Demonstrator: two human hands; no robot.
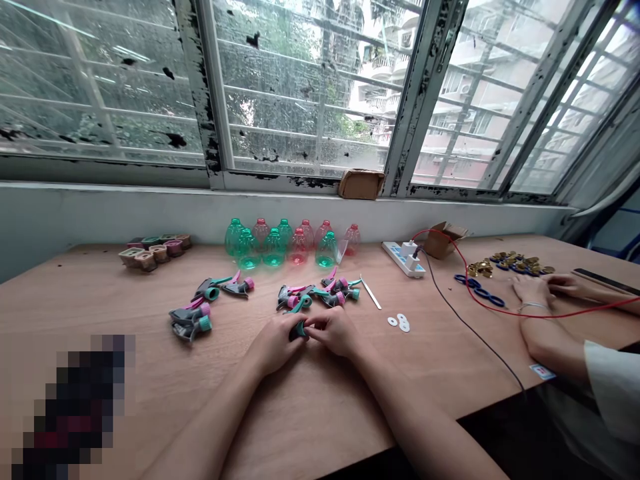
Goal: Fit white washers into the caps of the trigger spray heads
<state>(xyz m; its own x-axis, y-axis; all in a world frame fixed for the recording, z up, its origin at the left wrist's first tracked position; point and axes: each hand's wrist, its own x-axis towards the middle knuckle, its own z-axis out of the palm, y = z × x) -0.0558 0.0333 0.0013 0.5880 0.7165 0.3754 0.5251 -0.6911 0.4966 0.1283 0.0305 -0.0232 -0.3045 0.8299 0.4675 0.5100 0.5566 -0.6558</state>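
Near the middle of the table my left hand [274,341] is closed around a spray trigger head [299,329] with a teal collar. Its grey body is mostly covered by my fingers. My right hand [334,332] meets it from the other side, fingers pinched at the collar; whatever they hold is too small or hidden to tell. Just beyond my hands lies a group of spray trigger heads [334,293] in grey, pink and teal. More trigger heads [189,321] lie to the left. Several white ring washers [403,323] and a thin white stick [371,292] are on the right.
Green and red clear bottles [274,248] stand along the wall. A power strip [404,259] with plugs, a small cardboard box [442,241] and red and dark cables [453,317] occupy the right. Another person's hands [533,290] work beside gold pieces and blue-handled scissors [479,291].
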